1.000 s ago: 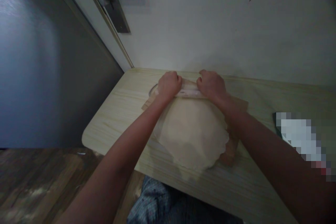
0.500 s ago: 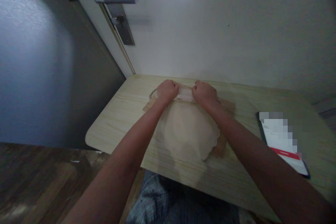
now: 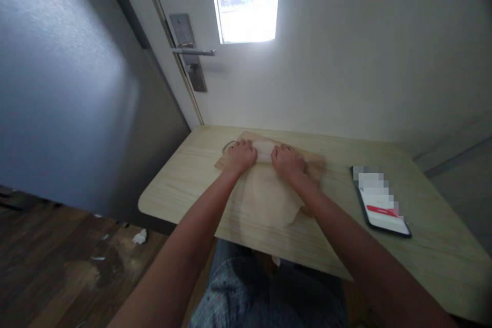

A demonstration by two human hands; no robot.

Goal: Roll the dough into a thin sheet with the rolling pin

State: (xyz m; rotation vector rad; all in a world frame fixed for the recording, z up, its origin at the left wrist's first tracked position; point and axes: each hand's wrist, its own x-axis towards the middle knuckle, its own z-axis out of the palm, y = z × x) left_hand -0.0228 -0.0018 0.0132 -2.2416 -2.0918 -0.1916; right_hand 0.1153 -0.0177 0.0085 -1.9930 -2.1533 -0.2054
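A thin round sheet of pale dough (image 3: 265, 197) lies on a brown board (image 3: 315, 161) on the light wooden table (image 3: 184, 184). Its far edge is rolled into a pale roll (image 3: 264, 149). My left hand (image 3: 241, 156) is closed on the roll's left end. My right hand (image 3: 288, 161) is closed on its right end. Both hands sit side by side at the far rim of the dough. The near edge of the dough hangs toward the table's front.
A phone (image 3: 380, 202) with a lit screen lies on the table to the right. A door with a metal handle (image 3: 194, 52) and a bright window pane stands behind the table. A dark wall is on the left, a wooden floor with paper scraps (image 3: 139, 237) below.
The camera has tilted up, so the door handle and window now show. My hands have drawn closer together on the roll, and the flat part of the dough looks smaller.
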